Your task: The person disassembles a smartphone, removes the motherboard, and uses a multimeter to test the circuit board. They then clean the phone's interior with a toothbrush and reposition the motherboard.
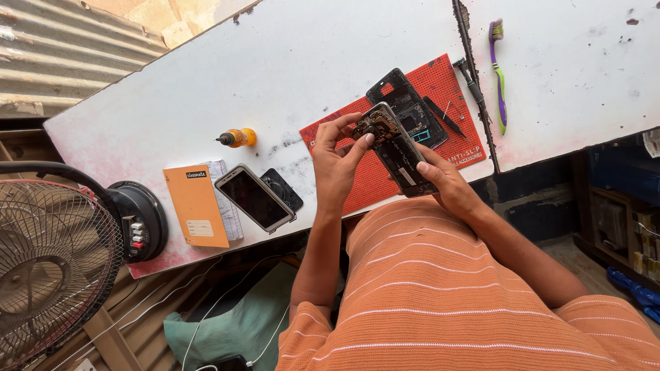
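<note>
Both my hands hold an opened phone (393,145) with its back off and its inner boards showing, raised above a red work mat (440,86). My left hand (335,161) grips the phone's top end, thumb and fingertips pressing on the parts there. My right hand (443,180) supports the lower end from underneath. On the mat behind lies a black phone frame (405,103) with a dark tool (436,114) and a thin pin beside it.
On the white table sit a phone (255,198) with a dark screen, a black square part (282,188), an orange notebook (196,206), a small orange bottle (238,138), a purple-green toothbrush (498,72) and a black tool (469,77). A fan (55,261) stands at left.
</note>
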